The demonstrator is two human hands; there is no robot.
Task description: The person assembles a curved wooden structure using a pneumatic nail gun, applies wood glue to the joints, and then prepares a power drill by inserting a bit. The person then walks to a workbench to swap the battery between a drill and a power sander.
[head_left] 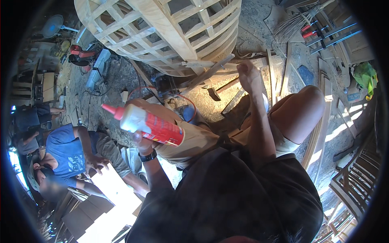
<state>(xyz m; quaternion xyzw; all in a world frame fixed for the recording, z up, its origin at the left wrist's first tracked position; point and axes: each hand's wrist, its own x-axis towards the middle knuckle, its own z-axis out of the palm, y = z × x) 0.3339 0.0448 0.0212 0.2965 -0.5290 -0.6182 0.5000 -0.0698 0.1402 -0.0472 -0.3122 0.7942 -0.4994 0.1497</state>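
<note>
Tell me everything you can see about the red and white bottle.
The bottle looks like plastic, with a whitish shoulder, a mostly red printed body and a pointed red nozzle. It is held tilted in the left hand, its nozzle toward the picture's upper left and its base toward the lower right. In the picture it overlaps the tan shorts. Whether the nozzle tip is open, and how full it is, cannot be told.

A squeeze bottle (pixel 156 126), pale at the shoulder and red around its printed lower body, is held in the left hand (pixel 143 142), tilted well over on its side, its tapered red nozzle (pixel 113 111) aimed left and forward, its base (pixel 181 137) turned right and back
</note>
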